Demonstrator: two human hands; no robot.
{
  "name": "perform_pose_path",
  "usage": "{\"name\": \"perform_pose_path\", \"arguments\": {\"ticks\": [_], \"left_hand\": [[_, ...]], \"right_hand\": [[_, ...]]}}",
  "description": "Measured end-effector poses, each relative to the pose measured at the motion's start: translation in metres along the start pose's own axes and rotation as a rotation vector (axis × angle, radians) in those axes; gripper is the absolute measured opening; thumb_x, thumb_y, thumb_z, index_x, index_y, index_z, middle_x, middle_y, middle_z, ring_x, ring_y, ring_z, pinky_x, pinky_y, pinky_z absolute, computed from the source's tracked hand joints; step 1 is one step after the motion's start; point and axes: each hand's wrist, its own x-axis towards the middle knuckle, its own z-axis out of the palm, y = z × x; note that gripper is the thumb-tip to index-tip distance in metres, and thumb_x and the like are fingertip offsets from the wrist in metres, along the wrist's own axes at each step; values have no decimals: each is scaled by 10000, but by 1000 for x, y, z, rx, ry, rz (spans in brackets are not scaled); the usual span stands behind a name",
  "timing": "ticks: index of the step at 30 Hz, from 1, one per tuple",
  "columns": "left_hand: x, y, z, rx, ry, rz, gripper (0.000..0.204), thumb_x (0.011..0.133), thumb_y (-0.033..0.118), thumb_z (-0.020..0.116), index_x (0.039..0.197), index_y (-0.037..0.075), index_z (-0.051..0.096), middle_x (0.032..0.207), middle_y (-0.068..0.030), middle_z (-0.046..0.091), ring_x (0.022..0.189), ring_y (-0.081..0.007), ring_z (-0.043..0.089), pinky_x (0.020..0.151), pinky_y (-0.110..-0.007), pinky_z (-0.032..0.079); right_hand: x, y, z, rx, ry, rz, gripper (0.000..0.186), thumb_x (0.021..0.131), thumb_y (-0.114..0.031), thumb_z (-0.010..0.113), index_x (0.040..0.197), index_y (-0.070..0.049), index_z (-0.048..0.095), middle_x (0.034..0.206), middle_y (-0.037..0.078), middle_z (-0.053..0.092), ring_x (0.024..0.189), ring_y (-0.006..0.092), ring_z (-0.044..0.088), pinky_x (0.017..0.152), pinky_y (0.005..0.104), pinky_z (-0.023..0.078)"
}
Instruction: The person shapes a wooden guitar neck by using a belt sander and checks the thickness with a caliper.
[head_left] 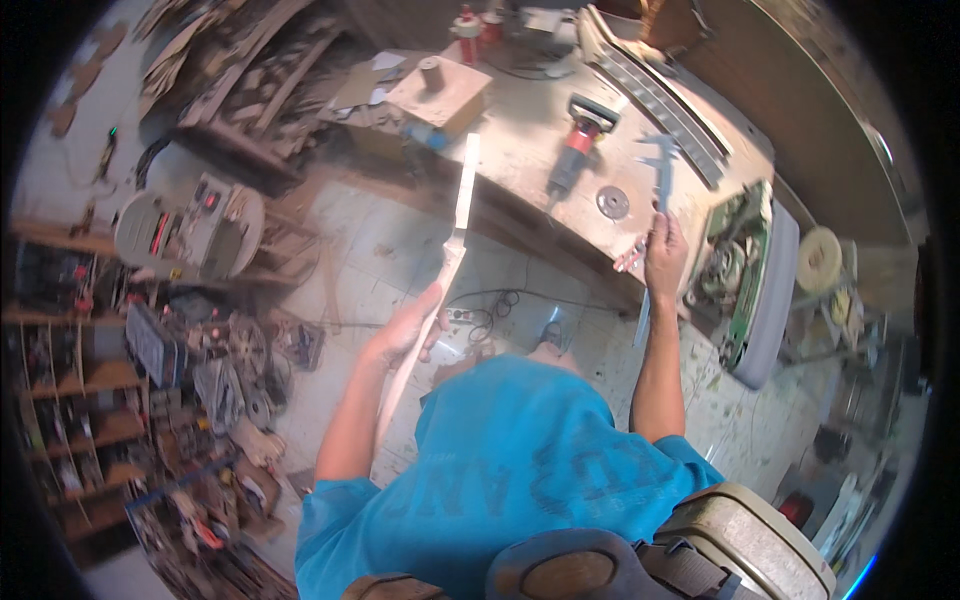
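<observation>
My left hand (408,328) is closed around a long, slightly bent strip of pale wood (452,265). Its squared upper end rises toward the workbench edge, and its lower end runs down beside my forearm. In my right hand (665,250) is a grey caliper (662,178), gripped along its beam with the jaws pointing away from me over the workbench (530,165). A red and black angle grinder (575,155) lies on the bench to the left of the caliper. Between them and nearer to me is a round grey disc (612,202).
A wooden box (440,92) with a small cylinder on top stands at the bench's left end. To the right sits a green machine (728,270). Cables (490,310) trail over the floor below the bench. Cluttered shelves (85,400) fill the left side.
</observation>
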Motion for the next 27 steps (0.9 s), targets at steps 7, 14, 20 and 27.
{"name": "perform_pose_path", "arguments": {"ticks": [7,14,20,27], "left_hand": [[-2,-16,4,93,-249,-136,715,953,744,334,834,75,556,520,21,365,417,-94,352,398,-252,348],[-8,-36,-2,234,-421,-104,746,956,746,317,833,59,579,512,21,385,401,-80,362,368,-244,350],[-13,-41,-13,268,-424,-137,737,963,738,313,830,63,578,520,33,387,418,-75,374,368,-241,352],[-19,-47,-19,260,-415,-144,741,967,735,300,809,65,575,514,36,379,386,-75,356,362,-232,352]], "right_hand": [[-100,-101,42,-582,-73,-147,433,896,-396,718,1219,-110,686,674,85,625,569,195,620,583,369,501],[-151,-108,57,-814,-136,-279,393,839,-425,740,1120,-149,733,810,99,713,630,256,669,593,365,527],[-163,-98,49,-697,-235,-317,368,862,-367,727,1118,-103,711,797,122,688,675,295,667,619,382,525],[-170,-101,51,-746,-352,-349,334,914,-238,676,1210,-84,664,917,157,698,800,340,669,700,402,525]]}}
